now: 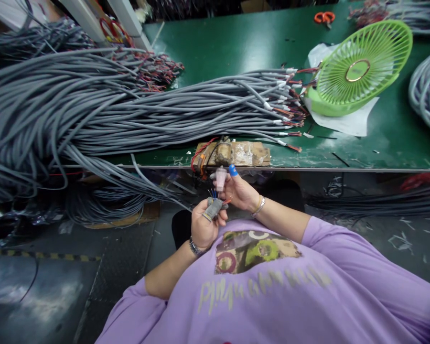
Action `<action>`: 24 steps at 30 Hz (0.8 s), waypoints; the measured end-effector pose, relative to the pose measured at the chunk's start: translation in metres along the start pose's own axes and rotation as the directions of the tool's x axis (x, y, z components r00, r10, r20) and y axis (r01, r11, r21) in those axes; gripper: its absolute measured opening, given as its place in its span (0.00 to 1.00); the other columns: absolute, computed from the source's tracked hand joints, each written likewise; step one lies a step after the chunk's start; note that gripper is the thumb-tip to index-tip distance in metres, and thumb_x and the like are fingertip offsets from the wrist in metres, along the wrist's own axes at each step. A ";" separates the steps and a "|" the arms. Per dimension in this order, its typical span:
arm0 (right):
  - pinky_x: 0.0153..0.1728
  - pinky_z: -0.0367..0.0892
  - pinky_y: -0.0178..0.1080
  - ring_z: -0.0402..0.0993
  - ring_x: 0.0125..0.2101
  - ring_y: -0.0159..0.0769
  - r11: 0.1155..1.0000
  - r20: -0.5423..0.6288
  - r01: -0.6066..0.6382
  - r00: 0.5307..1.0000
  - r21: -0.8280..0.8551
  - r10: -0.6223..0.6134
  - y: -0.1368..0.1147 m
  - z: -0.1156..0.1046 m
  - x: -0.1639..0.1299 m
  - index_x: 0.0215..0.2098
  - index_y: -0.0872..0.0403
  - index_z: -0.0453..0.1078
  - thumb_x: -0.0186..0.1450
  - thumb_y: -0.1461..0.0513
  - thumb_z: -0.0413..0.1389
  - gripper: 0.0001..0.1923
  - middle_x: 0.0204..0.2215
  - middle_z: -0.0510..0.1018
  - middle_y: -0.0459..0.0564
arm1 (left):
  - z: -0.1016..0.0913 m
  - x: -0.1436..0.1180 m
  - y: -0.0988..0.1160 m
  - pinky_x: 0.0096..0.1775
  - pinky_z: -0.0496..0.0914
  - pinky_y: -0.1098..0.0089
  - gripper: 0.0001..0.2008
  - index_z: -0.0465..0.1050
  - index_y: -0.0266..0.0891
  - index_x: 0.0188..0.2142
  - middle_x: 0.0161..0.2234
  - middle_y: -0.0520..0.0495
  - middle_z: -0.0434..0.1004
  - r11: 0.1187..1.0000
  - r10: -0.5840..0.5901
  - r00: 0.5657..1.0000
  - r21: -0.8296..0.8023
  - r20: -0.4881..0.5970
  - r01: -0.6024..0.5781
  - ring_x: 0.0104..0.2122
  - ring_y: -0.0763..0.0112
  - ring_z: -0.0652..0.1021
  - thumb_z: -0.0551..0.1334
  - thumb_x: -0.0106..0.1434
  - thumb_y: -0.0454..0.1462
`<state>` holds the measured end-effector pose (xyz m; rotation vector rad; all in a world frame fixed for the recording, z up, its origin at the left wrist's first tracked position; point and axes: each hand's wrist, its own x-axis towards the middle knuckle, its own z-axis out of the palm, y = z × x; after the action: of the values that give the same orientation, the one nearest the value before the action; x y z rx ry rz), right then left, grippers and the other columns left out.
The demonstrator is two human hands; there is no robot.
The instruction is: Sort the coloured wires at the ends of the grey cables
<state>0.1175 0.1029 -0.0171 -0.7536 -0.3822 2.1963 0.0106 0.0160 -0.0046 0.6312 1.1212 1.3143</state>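
Note:
My left hand is closed on the end of a grey cable, which runs down to it from the left. A grey cover wraps its thumb. Thin blue wires and orange-red wires fan out above and beside the thumb. My right hand is close against the wires, fingers bent, with a blue cover on one fingertip. At its fingers is a pale pink piece; I cannot tell whether it is a finger cover or something held.
Behind my hands, a wooden block with red wires sits on the green bench's front edge. A thick bundle of grey cables covers the left side. A green fan and orange-handled scissors stand right. More cables lie below.

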 end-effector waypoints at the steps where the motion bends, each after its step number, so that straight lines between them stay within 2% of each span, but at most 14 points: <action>1: 0.22 0.60 0.30 0.66 0.23 0.28 1.000 0.009 -0.014 1.000 -0.001 0.014 -0.001 0.000 -0.001 0.32 0.55 0.71 0.61 0.42 0.56 0.24 0.26 0.75 0.47 | 0.000 -0.001 0.000 0.14 0.61 0.79 0.15 0.73 0.35 0.25 0.16 0.51 0.73 1.000 0.007 1.000 -0.001 -0.003 -0.007 0.11 0.79 0.68 0.69 0.52 0.46; 5: 0.22 0.60 0.30 0.66 0.24 0.28 0.998 0.048 -0.018 0.999 -0.053 0.020 -0.004 0.001 -0.002 0.34 0.55 0.72 0.61 0.44 0.57 0.22 0.28 0.77 0.49 | -0.002 -0.005 0.003 0.14 0.62 0.79 0.15 0.73 0.36 0.25 0.16 0.51 0.74 0.999 0.048 0.998 -0.002 -0.045 -0.048 0.12 0.78 0.70 0.69 0.51 0.46; 10: 0.22 0.60 0.29 0.66 0.24 0.27 0.980 0.064 0.139 0.989 -0.139 -0.132 -0.003 -0.001 -0.003 0.34 0.57 0.72 0.58 0.53 0.63 0.15 0.25 0.74 0.46 | 0.000 -0.003 0.005 0.15 0.63 0.79 0.16 0.72 0.36 0.26 0.17 0.51 0.74 0.998 0.062 0.996 0.016 -0.071 -0.061 0.12 0.78 0.70 0.69 0.51 0.47; 14: 0.21 0.61 0.30 0.67 0.24 0.28 0.974 0.039 0.159 0.987 -0.159 -0.155 -0.001 -0.001 -0.004 0.31 0.56 0.71 0.59 0.54 0.61 0.13 0.24 0.73 0.46 | 0.002 -0.002 0.005 0.15 0.63 0.79 0.16 0.72 0.36 0.26 0.17 0.52 0.74 0.999 0.053 0.996 0.008 -0.071 -0.052 0.13 0.78 0.70 0.69 0.51 0.47; 16: 0.21 0.61 0.31 0.66 0.24 0.28 0.972 0.024 0.151 0.988 -0.179 -0.150 0.001 -0.001 -0.004 0.32 0.56 0.70 0.59 0.53 0.60 0.14 0.24 0.73 0.46 | 0.003 -0.001 0.004 0.15 0.62 0.78 0.16 0.72 0.36 0.26 0.17 0.52 0.74 0.999 0.042 0.997 0.003 -0.068 -0.041 0.12 0.79 0.70 0.69 0.52 0.47; 18: 0.21 0.59 0.31 0.63 0.22 0.27 0.946 0.011 0.219 0.975 -0.237 -0.223 0.002 -0.002 -0.005 0.29 0.55 0.69 0.58 0.50 0.61 0.17 0.22 0.71 0.44 | 0.002 -0.001 0.003 0.15 0.62 0.78 0.15 0.72 0.36 0.26 0.17 0.52 0.74 0.999 0.033 0.997 0.000 -0.067 -0.033 0.12 0.78 0.70 0.69 0.52 0.47; 20: 0.21 0.57 0.31 0.59 0.20 0.25 0.878 -0.011 0.345 0.929 -0.333 -0.369 0.004 -0.003 -0.005 0.25 0.55 0.68 0.56 0.47 0.62 0.21 0.19 0.68 0.42 | 0.002 -0.001 0.002 0.15 0.62 0.78 0.15 0.73 0.36 0.27 0.18 0.52 0.74 1.000 0.031 0.998 -0.003 -0.062 -0.031 0.12 0.78 0.70 0.69 0.53 0.46; 22: 0.22 0.55 0.31 0.57 0.20 0.25 0.816 -0.029 0.412 0.886 -0.407 -0.462 0.006 -0.004 -0.005 0.23 0.55 0.67 0.55 0.45 0.62 0.23 0.19 0.67 0.42 | 0.001 -0.002 0.000 0.15 0.63 0.78 0.14 0.73 0.36 0.27 0.18 0.52 0.74 0.999 0.038 0.998 -0.004 -0.055 -0.038 0.13 0.79 0.70 0.68 0.53 0.46; 24: 0.22 0.55 0.31 0.58 0.20 0.25 0.839 -0.019 0.378 0.909 -0.391 -0.417 0.007 -0.004 -0.004 0.24 0.55 0.68 0.54 0.43 0.62 0.24 0.19 0.67 0.42 | 0.000 -0.001 -0.001 0.15 0.63 0.78 0.14 0.73 0.36 0.27 0.18 0.52 0.74 0.999 0.042 0.998 -0.002 -0.048 -0.042 0.13 0.79 0.70 0.68 0.53 0.45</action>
<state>0.1185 0.0956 -0.0219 -0.8972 -0.8507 1.6981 0.0111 0.0146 -0.0047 0.6264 1.1501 1.3735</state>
